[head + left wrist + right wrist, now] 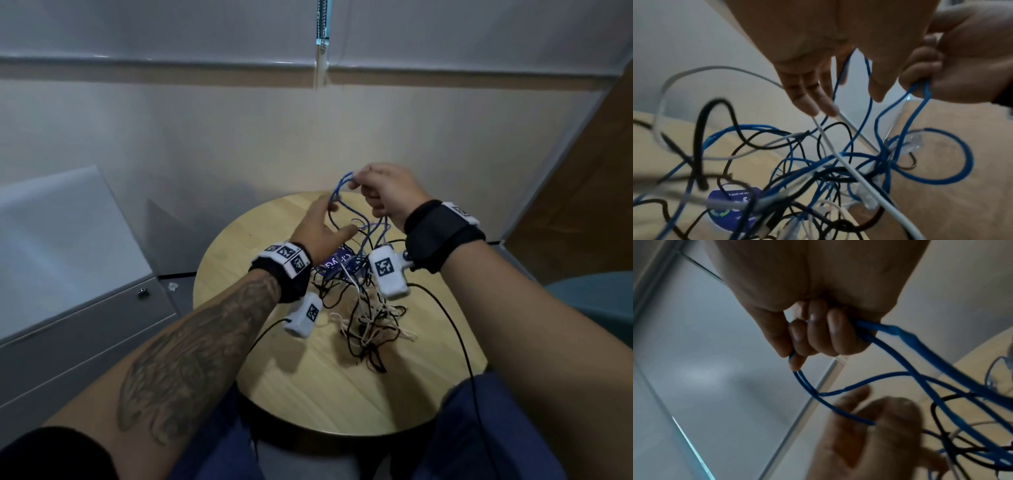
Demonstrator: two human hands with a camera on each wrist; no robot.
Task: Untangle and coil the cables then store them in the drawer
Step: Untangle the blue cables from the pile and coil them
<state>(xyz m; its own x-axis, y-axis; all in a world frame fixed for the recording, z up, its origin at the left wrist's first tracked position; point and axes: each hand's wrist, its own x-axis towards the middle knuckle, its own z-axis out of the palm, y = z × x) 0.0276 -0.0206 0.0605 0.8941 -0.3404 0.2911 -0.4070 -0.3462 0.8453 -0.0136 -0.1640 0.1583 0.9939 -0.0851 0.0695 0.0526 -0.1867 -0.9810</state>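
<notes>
A tangle of black, white and blue cables (pixel 366 322) lies on the round wooden table (pixel 308 394). My right hand (pixel 380 192) is raised above the table's far side, its curled fingers (pixel 818 331) gripping loops of the blue cable (pixel 900 335). From that grip the blue cable (pixel 337 192) hangs down into the heap (pixel 818 178). Just below and to the left, my left hand (pixel 322 229) reaches in with straight fingers (pixel 812 91); blue strands run between its fingers and thumb. A white cable (pixel 838 155) crosses the heap under its fingertips.
A blue-purple printed card (pixel 337 265) lies under the cables. A grey drawer cabinet (pixel 85 325) with a lock (pixel 142 293) stands left of the table. A wall sits close behind, and a teal seat (pixel 596 298) is at the right. Black wrist-camera leads (pixel 455 335) trail over the table.
</notes>
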